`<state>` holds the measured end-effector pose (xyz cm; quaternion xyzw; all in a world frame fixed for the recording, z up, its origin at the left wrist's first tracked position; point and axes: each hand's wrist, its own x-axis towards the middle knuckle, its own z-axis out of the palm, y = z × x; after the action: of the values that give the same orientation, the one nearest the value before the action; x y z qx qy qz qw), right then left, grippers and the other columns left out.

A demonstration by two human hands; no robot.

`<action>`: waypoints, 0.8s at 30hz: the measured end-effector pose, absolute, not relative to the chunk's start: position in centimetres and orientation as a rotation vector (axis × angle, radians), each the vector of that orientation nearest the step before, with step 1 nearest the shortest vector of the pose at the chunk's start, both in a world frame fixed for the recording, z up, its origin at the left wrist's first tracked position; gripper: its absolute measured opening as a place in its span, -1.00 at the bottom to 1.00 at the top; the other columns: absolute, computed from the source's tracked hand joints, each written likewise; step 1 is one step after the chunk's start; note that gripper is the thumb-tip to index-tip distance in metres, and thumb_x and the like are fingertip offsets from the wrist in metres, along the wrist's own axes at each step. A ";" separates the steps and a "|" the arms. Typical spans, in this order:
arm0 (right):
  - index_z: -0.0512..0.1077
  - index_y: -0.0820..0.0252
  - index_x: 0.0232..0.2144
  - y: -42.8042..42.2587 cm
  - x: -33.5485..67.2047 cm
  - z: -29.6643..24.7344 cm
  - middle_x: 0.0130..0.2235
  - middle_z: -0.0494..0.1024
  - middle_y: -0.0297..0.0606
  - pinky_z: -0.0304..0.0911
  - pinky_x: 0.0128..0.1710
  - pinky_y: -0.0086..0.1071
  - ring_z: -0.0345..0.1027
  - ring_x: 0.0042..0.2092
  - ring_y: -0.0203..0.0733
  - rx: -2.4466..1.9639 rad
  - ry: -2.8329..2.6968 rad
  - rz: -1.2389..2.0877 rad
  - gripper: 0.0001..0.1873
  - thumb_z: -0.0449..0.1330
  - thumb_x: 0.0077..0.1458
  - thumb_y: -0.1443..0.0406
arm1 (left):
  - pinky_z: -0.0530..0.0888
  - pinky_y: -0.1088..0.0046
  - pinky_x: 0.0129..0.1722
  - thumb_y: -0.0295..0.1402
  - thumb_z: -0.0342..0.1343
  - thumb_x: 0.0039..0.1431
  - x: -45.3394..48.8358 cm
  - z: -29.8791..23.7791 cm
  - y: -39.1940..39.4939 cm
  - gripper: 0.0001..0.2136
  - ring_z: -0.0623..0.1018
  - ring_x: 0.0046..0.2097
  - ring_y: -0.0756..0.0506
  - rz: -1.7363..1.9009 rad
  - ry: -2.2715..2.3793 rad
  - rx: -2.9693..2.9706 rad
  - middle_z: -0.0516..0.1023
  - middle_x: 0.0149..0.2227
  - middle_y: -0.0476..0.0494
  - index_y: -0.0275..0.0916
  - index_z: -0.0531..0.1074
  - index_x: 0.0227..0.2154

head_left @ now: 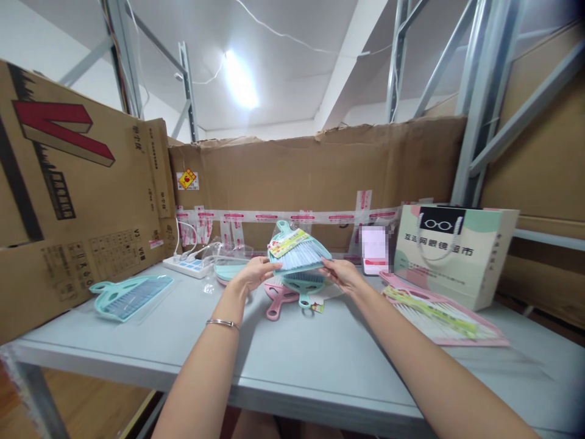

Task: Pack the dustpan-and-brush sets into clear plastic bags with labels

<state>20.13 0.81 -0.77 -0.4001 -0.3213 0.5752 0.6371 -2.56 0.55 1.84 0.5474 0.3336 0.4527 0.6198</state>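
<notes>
Between my two hands a mint-green dustpan and brush set (299,253) is held up above the table, its handle pointing away and a yellow-green label across it. My left hand (256,272) pinches its left corner. On the right corner, my right hand (342,274) is closed in the same way. Just under the set lie a pink brush (276,302) and a mint-green brush (305,292), handles toward me. Behind my left hand is a stack of mint and pink dustpans (230,270), partly hidden.
At the left lies a mint-green dustpan set (132,296) in clear plastic. Pink dustpan sets (441,314) lie at the right, before a paper bag (450,256) and a phone (375,250). A power strip (187,266) sits at the back left. Large cartons (292,171) wall the grey table (274,360).
</notes>
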 end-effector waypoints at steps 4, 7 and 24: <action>0.42 0.31 -0.48 0.0 19.4 -0.1 -0.53 0.54 -0.29 0.44 -0.49 -0.54 0.44 -0.51 -0.34 -0.872 -0.754 1.316 -0.93 0.20 -0.02 0.49 | 0.43 0.56 -0.26 -0.52 0.25 -0.14 -2.1 1.5 1.3 -0.91 0.50 -0.39 0.02 1.157 0.891 1.173 0.51 -0.52 -0.13 -0.41 0.45 -0.54; 0.41 0.31 -0.46 -0.3 18.9 0.0 -0.50 0.55 -0.28 0.46 -0.44 -0.50 0.46 -0.47 -0.32 -0.832 -0.757 1.381 -0.88 0.16 -0.03 0.55 | 0.46 0.54 -0.28 -0.48 0.23 -0.09 -1.4 1.0 1.6 -0.91 0.50 -0.44 0.03 1.188 0.970 1.131 0.49 -0.57 -0.11 -0.39 0.43 -0.57; 0.29 0.25 -0.64 0.4 19.1 -0.8 -0.61 0.45 -0.34 0.45 -0.33 -0.52 0.43 -0.48 -0.36 -0.829 -0.703 1.432 -0.73 0.13 -0.09 0.63 | 0.43 0.53 -0.10 -0.64 0.08 -0.02 -2.4 1.3 1.7 -0.87 0.51 -0.30 0.02 1.110 0.745 1.041 0.54 -0.40 -0.13 -0.35 0.48 -0.48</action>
<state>19.07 0.43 -0.80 -0.3611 -0.3062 0.6235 0.6222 -2.44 1.67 1.29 0.4604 0.3297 0.4909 0.6621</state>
